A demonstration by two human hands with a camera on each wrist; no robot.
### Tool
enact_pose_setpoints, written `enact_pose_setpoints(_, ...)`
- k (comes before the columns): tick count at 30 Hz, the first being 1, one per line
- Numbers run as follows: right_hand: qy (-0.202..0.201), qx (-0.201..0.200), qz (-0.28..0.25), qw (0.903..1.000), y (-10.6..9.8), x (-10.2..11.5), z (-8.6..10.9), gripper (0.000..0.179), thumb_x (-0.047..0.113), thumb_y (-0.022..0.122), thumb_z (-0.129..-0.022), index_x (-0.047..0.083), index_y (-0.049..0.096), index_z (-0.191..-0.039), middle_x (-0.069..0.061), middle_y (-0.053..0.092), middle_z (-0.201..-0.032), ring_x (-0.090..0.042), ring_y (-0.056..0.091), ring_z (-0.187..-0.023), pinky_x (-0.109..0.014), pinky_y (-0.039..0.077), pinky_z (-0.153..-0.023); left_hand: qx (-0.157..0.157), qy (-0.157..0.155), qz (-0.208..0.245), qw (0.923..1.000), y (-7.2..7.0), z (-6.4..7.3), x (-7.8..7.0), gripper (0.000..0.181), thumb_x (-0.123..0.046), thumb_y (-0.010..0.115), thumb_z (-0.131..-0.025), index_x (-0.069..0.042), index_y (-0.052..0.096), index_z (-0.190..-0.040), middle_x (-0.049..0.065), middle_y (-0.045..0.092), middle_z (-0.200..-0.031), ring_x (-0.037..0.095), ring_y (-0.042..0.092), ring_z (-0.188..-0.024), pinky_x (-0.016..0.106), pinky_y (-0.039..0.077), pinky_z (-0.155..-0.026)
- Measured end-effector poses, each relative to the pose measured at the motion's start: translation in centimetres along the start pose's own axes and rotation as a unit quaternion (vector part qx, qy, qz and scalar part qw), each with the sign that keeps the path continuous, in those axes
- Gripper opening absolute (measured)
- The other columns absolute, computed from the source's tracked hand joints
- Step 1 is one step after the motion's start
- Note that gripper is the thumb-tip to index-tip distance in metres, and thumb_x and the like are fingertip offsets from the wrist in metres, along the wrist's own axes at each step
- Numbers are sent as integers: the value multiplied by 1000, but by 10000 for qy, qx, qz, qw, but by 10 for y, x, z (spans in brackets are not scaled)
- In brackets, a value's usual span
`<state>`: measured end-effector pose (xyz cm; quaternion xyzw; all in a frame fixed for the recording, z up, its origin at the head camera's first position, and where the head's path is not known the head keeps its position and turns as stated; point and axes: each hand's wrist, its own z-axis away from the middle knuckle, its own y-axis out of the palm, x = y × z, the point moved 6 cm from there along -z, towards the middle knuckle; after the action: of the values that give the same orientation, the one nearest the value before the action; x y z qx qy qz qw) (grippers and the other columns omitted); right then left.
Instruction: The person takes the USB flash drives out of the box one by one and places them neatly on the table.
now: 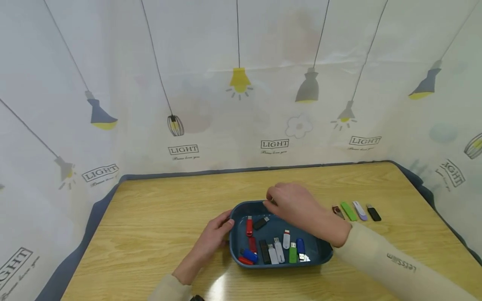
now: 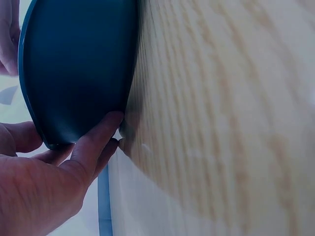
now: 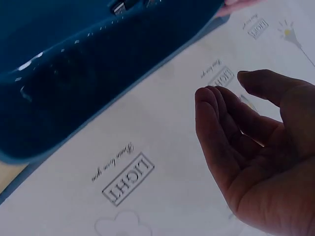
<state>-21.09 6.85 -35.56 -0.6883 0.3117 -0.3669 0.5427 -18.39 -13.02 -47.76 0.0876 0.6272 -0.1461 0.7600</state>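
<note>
A dark blue tray (image 1: 269, 234) holds several USB flash drives in red, black, white, green and blue. My left hand (image 1: 211, 237) grips its left end, thumb at the rim and fingers along the outer wall, as the left wrist view also shows. Over the far rim hovers my right hand (image 1: 295, 205), its fingers loosely bent. A gap shows between thumb and fingertips in the right wrist view, with nothing visible in that hand (image 3: 261, 142). My right forearm hides part of the tray's right side.
Right of the tray, a row of USB flash drives lies on the wooden table (image 1: 162, 209): a dark red one (image 1: 337, 212), a green one (image 1: 348, 211), a white and purple one (image 1: 360, 210) and a black one (image 1: 374, 212). A lamp-printed curtain (image 1: 211, 92) surrounds the table's back and sides.
</note>
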Motion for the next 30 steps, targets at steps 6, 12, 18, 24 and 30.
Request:
enact_pose_setpoints(6,-177,512,194,9983,22,16,-17,25,27,74,-97,13,68,-77,3,57,-66,-13,53,-58,-30,47,-52,47,-2,43,10000,1,-2,1,51,-22,43,-112,1,39,-157,26,47,-154,37,58,-127,51,57,-95)
enact_pose_setpoints(12,-136,1071,291,9937,44,25,-28,32,30,74,-98,13,66,-71,3,52,-59,-14,49,-56,-30,44,-52,107,40,120,9999,2,-3,1,50,-20,42,-112,3,38,-157,27,46,-154,38,57,-129,51,57,-95)
enact_pose_setpoints(18,-59,1585,289,9869,65,30,-33,26,31,74,-98,10,73,-82,2,53,-60,-14,50,-57,-26,45,-52,104,25,122,9999,1,-2,2,50,-20,42,-112,3,38,-157,27,45,-155,39,55,-132,51,56,-96)
enact_pose_setpoints(24,-91,1809,174,9833,78,36,-36,23,27,76,-96,9,74,-81,1,54,-60,-14,49,-56,-26,43,-51,122,51,226,9997,1,-2,2,50,-19,43,-112,3,38,-157,27,45,-155,39,53,-134,52,55,-97)
enact_pose_setpoints(30,-193,1892,220,9815,88,39,-38,27,30,76,-95,9,72,-79,1,54,-61,-15,48,-55,-28,44,-53,162,89,237,9995,-1,-3,3,48,-18,42,-112,2,39,-157,26,48,-153,38,55,-132,50,56,-96)
